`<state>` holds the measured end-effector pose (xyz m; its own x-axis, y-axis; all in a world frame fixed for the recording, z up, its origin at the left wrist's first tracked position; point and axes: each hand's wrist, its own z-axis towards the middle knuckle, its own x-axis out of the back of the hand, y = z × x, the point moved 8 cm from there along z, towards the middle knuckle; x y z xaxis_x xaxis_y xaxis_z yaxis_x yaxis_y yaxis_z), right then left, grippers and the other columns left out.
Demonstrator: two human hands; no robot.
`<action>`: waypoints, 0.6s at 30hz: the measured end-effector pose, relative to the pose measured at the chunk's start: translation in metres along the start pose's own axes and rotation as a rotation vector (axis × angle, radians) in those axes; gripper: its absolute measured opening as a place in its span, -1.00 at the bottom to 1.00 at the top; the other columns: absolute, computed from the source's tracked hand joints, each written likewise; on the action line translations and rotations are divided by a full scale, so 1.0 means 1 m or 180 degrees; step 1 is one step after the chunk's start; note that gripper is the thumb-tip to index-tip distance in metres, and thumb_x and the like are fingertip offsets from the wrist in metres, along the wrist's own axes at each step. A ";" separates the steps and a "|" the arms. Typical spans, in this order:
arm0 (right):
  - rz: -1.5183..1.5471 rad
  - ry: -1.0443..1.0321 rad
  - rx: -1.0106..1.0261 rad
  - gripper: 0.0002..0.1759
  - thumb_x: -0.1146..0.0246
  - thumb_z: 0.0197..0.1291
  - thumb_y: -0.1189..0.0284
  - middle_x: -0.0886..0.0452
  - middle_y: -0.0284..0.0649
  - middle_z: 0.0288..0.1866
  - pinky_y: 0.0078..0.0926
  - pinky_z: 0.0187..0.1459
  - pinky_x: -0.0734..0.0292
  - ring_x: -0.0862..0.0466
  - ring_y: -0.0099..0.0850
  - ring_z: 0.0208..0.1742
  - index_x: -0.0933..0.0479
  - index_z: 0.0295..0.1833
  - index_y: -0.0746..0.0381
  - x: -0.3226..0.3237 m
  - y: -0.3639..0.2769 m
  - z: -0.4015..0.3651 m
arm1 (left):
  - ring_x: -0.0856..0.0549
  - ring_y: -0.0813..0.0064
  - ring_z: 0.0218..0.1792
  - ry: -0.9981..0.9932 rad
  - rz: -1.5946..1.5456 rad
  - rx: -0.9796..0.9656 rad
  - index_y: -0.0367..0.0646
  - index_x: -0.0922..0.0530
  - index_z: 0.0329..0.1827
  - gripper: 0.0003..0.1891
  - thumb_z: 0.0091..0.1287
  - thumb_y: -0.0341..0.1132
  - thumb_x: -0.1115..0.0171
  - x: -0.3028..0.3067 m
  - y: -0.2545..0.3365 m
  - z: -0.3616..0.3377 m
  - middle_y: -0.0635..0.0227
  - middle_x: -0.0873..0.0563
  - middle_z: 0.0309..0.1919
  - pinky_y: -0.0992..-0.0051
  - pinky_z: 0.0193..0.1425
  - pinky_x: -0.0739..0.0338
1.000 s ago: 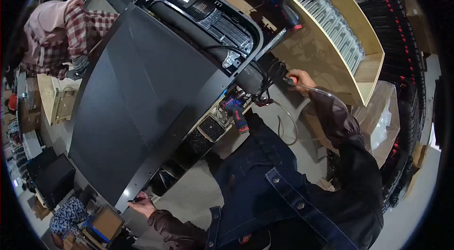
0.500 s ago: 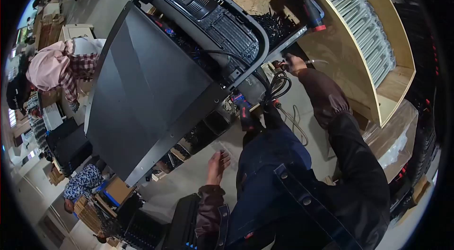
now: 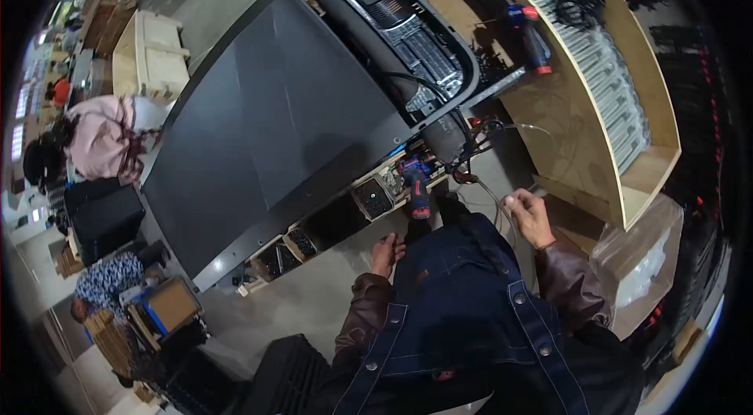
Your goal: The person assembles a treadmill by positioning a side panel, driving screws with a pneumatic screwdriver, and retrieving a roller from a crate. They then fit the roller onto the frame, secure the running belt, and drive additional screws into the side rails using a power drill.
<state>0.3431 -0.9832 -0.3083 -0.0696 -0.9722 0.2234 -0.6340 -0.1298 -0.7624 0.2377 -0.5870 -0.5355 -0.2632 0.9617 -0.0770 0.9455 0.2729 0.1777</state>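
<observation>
My right hand (image 3: 531,216) is off the bench with its fingers loosely bent and nothing seen in them. Its fingertips overlap a thin pale hose (image 3: 492,194) that curves down from a dark fitting (image 3: 465,177). In front of my apron, my left hand (image 3: 387,253) hangs empty, fingers slightly curled and apart. Beyond both hands lies a large dark grey panel (image 3: 274,117), with a black oval frame (image 3: 471,74) around ribbed plastic at its right. A blue and red cordless drill (image 3: 418,189) sits at the near bench edge, grip toward me.
Bins of small hardware (image 3: 372,199) line the near edge below the panel. Another cordless drill (image 3: 533,42) rests by a wooden bin (image 3: 580,125) of wrapped metal tubes. Black hoses loop near the frame's corner. Two people work at the left, one in a pink top (image 3: 102,136).
My right hand has let go of the fitting by the frame's corner and drawn back toward my body. My left hand has risen slightly to the right. The view has shifted.
</observation>
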 end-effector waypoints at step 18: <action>0.0424 0.2711 0.0219 -0.62 -0.35 0.30 0.35 -0.70 -0.17 -0.14 -0.47 -0.16 -0.62 -0.70 -0.44 -0.23 -0.58 0.12 0.36 0.373 0.098 0.006 | -0.67 0.62 -0.32 -0.2943 0.2756 -0.1592 -0.27 -0.61 0.13 -0.72 0.59 -0.28 -0.03 -0.426 0.120 -0.213 0.34 -0.73 -0.39 0.61 -0.18 -0.52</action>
<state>0.2595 -1.3597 -0.3035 -0.7109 -0.5068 0.4877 -0.5334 -0.0635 -0.8435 0.4223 -0.9584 -0.2722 0.7841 0.5136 -0.3485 0.5186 -0.2336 0.8225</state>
